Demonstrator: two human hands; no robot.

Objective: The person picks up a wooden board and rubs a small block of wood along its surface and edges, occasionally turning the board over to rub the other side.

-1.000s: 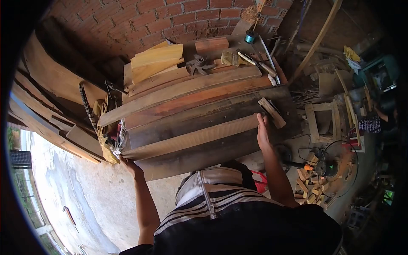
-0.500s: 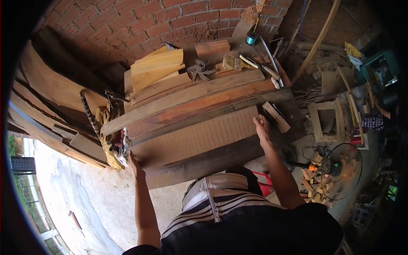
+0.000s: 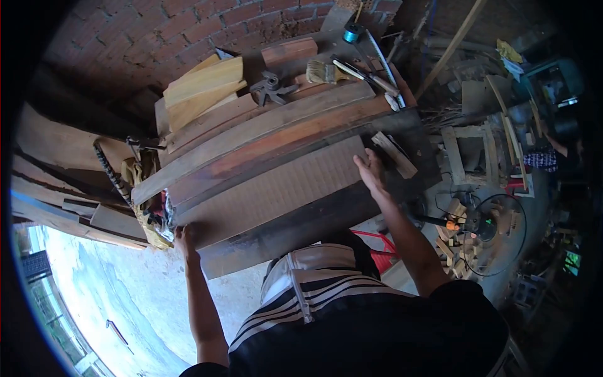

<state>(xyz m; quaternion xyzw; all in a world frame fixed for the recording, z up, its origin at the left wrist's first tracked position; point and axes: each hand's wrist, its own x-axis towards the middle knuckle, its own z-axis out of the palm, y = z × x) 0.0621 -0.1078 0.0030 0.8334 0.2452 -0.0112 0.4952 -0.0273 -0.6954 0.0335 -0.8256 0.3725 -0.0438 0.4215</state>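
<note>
A long strip of corrugated cardboard (image 3: 276,188) lies on the dark workbench in front of me. My left hand (image 3: 183,242) is at its left end, beside crumpled plastic; its fingers are too dark and small to make out their grip. At the strip's right end is my right hand (image 3: 370,171), with thumb and fingers stretched apart. Just beyond the right hand lies a small bundle of wood pieces (image 3: 394,154). Behind the cardboard run a reddish plank (image 3: 276,147) and a curved grey-brown board (image 3: 264,138).
Toward the brick wall lie yellowish boards (image 3: 204,88), a star-shaped metal part (image 3: 271,88), a paintbrush (image 3: 321,72) and a turquoise spool (image 3: 352,32). Planks (image 3: 63,144) lean at the left. A round machine (image 3: 482,225) and wood offcuts (image 3: 449,245) are on the right. Another person's patterned clothing (image 3: 540,160) shows far right.
The whole view has shifted, with the bench appearing further left and slightly higher. Both hands remain at the two ends of the cardboard. The picture is darker and bluer.
</note>
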